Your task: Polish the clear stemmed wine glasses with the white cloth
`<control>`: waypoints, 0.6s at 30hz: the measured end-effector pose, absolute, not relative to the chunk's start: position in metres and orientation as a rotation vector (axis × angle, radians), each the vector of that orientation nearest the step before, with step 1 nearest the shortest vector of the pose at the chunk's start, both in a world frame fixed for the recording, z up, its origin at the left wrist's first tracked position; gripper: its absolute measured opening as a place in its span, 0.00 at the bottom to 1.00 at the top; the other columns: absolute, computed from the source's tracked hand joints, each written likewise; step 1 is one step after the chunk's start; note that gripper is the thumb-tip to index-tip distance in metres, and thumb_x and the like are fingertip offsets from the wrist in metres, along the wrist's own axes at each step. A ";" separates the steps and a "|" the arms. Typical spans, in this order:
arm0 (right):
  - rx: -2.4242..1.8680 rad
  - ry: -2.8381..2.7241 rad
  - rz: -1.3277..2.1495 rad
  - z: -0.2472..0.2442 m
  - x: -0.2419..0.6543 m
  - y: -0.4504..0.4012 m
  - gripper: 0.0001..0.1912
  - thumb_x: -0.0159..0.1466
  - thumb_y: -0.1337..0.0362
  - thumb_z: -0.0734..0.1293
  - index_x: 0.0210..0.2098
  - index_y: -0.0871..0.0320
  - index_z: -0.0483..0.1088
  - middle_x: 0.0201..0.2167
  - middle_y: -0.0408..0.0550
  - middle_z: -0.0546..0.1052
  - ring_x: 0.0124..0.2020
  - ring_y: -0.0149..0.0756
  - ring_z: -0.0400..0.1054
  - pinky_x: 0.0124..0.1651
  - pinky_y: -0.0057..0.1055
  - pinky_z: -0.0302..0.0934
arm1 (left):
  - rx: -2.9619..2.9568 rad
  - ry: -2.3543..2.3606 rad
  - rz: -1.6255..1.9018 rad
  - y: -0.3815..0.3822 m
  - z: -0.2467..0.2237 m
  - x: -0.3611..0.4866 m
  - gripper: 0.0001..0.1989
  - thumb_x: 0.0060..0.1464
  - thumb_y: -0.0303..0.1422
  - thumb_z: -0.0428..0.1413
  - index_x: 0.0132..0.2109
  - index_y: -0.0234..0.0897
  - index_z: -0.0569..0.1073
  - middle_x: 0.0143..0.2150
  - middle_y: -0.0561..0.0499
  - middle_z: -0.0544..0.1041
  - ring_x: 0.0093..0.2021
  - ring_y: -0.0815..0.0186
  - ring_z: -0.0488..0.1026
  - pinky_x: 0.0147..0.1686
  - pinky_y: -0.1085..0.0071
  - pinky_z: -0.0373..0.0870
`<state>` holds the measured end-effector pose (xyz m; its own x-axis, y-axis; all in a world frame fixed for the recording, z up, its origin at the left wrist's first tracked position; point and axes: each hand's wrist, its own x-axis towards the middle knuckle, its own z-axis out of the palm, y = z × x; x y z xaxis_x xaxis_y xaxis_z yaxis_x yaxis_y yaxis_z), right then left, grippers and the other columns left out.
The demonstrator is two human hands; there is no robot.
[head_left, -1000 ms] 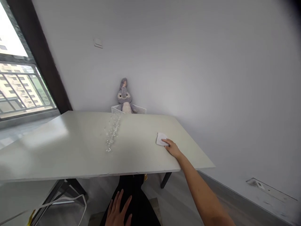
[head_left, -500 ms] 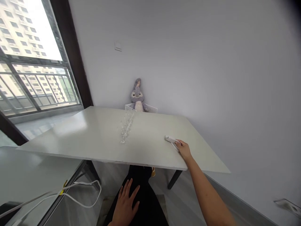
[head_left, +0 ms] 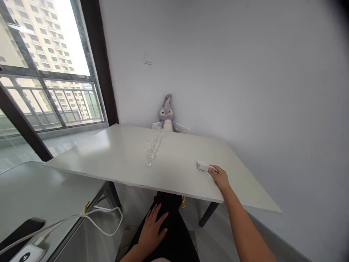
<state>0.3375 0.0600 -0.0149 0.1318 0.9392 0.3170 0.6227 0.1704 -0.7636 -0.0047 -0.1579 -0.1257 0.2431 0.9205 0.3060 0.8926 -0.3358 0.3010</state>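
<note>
On the right part of the pale table, my right hand grips a folded white cloth, fingers closed over its right end. The cloth lies against the tabletop. Left of it, a clear, glistening streak runs from near the back edge towards the middle; I cannot tell whether it is spilled water or clear plastic. My left hand rests flat on my black-trousered thigh, fingers spread, holding nothing.
A grey plush toy sits in a white basket behind the table, against the wall. At left, a lower grey table bears a black object, white cables and a white device. A large window is beyond.
The camera has turned slightly left, so the scene sits further right and more of the left table shows. My right hand and the cloth stay at about the same spot on the tabletop.
</note>
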 end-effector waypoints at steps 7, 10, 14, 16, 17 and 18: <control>-1.636 -1.589 0.410 -0.014 0.337 0.059 0.24 0.52 0.49 0.60 0.38 0.61 0.72 0.33 0.50 0.76 0.32 0.38 0.67 0.36 0.32 0.58 | 1.980 1.814 0.856 -0.158 -0.135 -0.021 0.20 0.54 0.33 0.45 0.54 0.45 0.64 0.60 0.51 0.59 0.58 0.61 0.58 0.54 0.60 0.59; -1.626 -1.585 0.401 -0.012 0.336 0.058 0.24 0.53 0.49 0.60 0.37 0.60 0.72 0.33 0.50 0.76 0.32 0.38 0.67 0.35 0.32 0.57 | 1.680 1.837 0.901 -0.160 -0.139 -0.035 0.19 0.53 0.35 0.45 0.52 0.41 0.66 0.55 0.49 0.66 0.54 0.62 0.64 0.53 0.61 0.61; -1.603 -1.552 0.422 -0.011 0.334 0.055 0.23 0.53 0.48 0.59 0.33 0.60 0.73 0.30 0.48 0.76 0.31 0.38 0.67 0.36 0.32 0.58 | 1.392 1.712 1.025 -0.163 -0.107 -0.047 0.14 0.51 0.38 0.47 0.41 0.40 0.73 0.44 0.48 0.75 0.47 0.59 0.69 0.51 0.60 0.62; -1.562 -1.514 0.465 -0.011 0.332 0.052 0.21 0.52 0.48 0.61 0.31 0.60 0.73 0.27 0.47 0.75 0.31 0.37 0.66 0.36 0.32 0.58 | 1.256 1.604 1.186 -0.155 -0.076 -0.047 0.13 0.50 0.40 0.50 0.38 0.40 0.74 0.41 0.48 0.76 0.45 0.58 0.70 0.49 0.60 0.64; -1.532 -1.473 0.505 -0.010 0.331 0.051 0.20 0.51 0.49 0.63 0.30 0.60 0.73 0.27 0.47 0.75 0.30 0.37 0.66 0.36 0.32 0.58 | 1.164 1.539 1.276 -0.147 -0.059 -0.046 0.13 0.48 0.40 0.52 0.37 0.38 0.74 0.39 0.47 0.76 0.43 0.58 0.71 0.47 0.61 0.65; -1.495 -1.399 0.558 -0.010 0.330 0.051 0.19 0.49 0.49 0.65 0.29 0.61 0.73 0.26 0.46 0.75 0.30 0.36 0.66 0.35 0.32 0.59 | 1.061 1.439 1.371 -0.137 -0.043 -0.044 0.13 0.47 0.40 0.54 0.36 0.37 0.74 0.38 0.46 0.76 0.42 0.58 0.71 0.46 0.62 0.66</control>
